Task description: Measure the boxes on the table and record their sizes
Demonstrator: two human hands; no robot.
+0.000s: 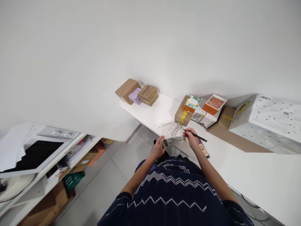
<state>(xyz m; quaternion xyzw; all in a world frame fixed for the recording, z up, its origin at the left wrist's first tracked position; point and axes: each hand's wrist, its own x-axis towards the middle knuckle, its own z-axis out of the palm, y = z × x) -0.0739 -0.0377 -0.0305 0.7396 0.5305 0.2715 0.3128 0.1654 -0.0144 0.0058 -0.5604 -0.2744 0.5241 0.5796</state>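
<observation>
My left hand (160,147) is closed around the left end of a white speckled box (172,131), whose green-lettered side reads "Super Meal". The box is at the front edge of the white table. In my right hand (191,137) is a slim black pen (199,137), its back end pointing right and its tip near the box's right end. Whether the tip touches the box I cannot tell. Under my right forearm, a dark card-like item with a picture (204,149) lies partly hidden on the table.
Brown boxes (148,94) and a small lilac box (135,96) stand at the table's far left end. To the right are an orange-topped box (214,105), a yellow-taped brown box (183,113) and a large white carton (275,116). A microwave (42,147) sits on shelving at left.
</observation>
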